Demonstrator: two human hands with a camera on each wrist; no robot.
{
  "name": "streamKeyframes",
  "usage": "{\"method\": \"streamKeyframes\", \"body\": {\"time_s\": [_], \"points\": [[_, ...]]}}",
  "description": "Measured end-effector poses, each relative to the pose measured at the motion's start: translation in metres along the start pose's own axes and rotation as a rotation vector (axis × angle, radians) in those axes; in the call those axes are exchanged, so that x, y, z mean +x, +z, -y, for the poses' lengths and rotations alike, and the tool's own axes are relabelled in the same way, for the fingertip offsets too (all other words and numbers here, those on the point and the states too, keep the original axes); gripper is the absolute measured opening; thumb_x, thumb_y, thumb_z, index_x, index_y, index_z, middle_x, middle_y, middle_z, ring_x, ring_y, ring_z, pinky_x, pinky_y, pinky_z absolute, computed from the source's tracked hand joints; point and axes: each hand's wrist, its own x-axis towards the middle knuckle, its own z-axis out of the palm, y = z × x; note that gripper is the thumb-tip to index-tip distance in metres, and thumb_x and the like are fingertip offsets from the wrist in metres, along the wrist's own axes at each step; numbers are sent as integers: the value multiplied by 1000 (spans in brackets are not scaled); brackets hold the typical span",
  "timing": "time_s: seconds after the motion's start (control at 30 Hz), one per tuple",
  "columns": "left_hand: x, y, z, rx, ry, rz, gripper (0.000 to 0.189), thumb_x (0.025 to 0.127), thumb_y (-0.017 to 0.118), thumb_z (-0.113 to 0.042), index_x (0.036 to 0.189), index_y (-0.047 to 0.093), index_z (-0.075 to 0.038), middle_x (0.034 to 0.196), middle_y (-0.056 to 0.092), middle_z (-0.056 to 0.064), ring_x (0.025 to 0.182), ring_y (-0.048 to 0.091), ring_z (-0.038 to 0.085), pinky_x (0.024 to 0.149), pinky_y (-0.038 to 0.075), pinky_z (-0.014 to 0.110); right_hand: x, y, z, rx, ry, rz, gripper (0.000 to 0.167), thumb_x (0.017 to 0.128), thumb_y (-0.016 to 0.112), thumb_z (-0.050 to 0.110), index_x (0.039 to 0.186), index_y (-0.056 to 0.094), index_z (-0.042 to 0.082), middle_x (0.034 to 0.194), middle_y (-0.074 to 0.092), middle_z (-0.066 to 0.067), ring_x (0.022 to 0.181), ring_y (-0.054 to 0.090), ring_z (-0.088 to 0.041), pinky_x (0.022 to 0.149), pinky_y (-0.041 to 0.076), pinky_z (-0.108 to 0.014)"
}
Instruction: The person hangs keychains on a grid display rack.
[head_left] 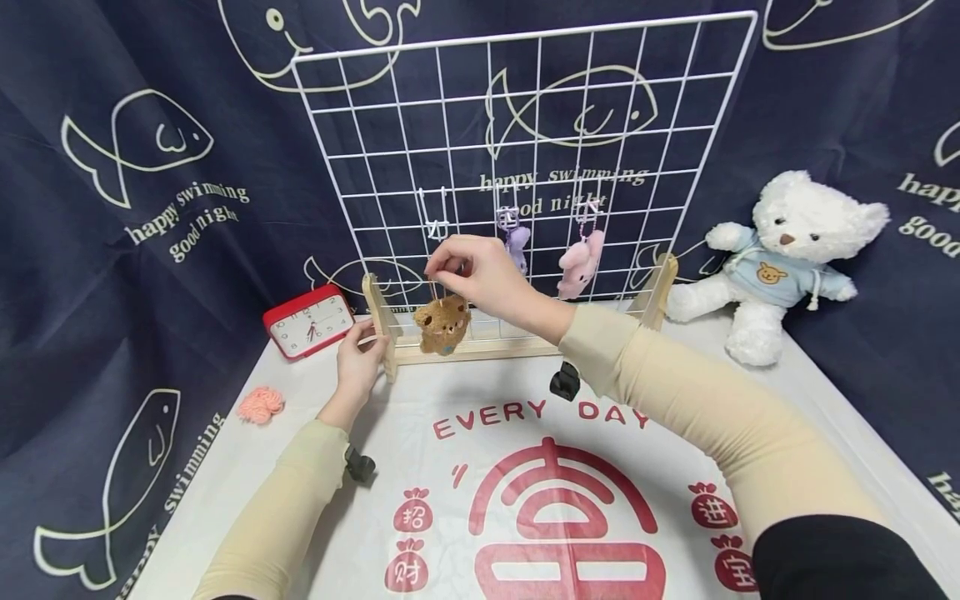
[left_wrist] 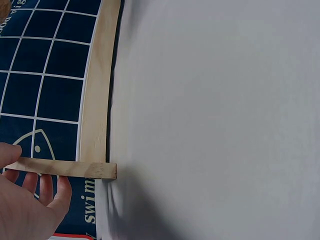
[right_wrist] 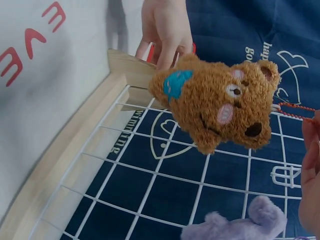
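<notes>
My right hand (head_left: 483,275) pinches the orange bead chain (right_wrist: 295,111) of a brown plush bear keychain (right_wrist: 215,102), which dangles in front of the white wire grid rack (head_left: 491,100). A bare white hook (head_left: 437,227) sits on the grid just above that hand. With thumb and fingers on either side, my left hand (left_wrist: 35,200) grips the wooden end foot (left_wrist: 65,168) at the rack's left. Further right on the grid hang a purple plush keychain (head_left: 517,246), partly behind my right hand, and a pink plush keychain (head_left: 581,265).
A red alarm clock (head_left: 309,322) stands left of the rack, and a coral yarn bundle (head_left: 260,405) lies in front of it. To the right sits a white teddy bear (head_left: 780,258) in a blue top. Red print marks the white table cover (head_left: 420,467).
</notes>
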Motion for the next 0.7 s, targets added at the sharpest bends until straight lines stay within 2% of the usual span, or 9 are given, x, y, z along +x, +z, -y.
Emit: {"method": "streamKeyframes", "body": {"time_s": [0.27, 0.53, 0.7], "points": [[-1, -1, -2, 9, -22, 8, 41, 98, 65, -4, 138, 58, -1, 131, 60, 23, 119, 60, 37, 84, 54, 18, 10, -5, 3, -27, -3, -52, 6, 90, 72, 0, 91, 74, 5, 87, 72, -3, 74, 62, -10, 65, 52, -24], [-1, -1, -1, 2, -3, 4, 40, 97, 65, -3, 136, 59, -1, 130, 61, 23, 117, 60, 38, 84, 54, 18, 18, -9, 4, -38, -10, -71, 9, 91, 70, -3, 90, 73, 5, 87, 71, -3, 72, 61, -10, 64, 51, -25], [-1, -1, -1, 12, 0, 3, 40, 97, 65, -3, 136, 59, -1, 130, 61, 23, 118, 60, 38, 95, 55, 34, 24, -11, 4, -63, -8, -92, 7, 91, 71, -2, 89, 73, 5, 90, 72, -5, 73, 61, -11, 64, 50, -24]]}}
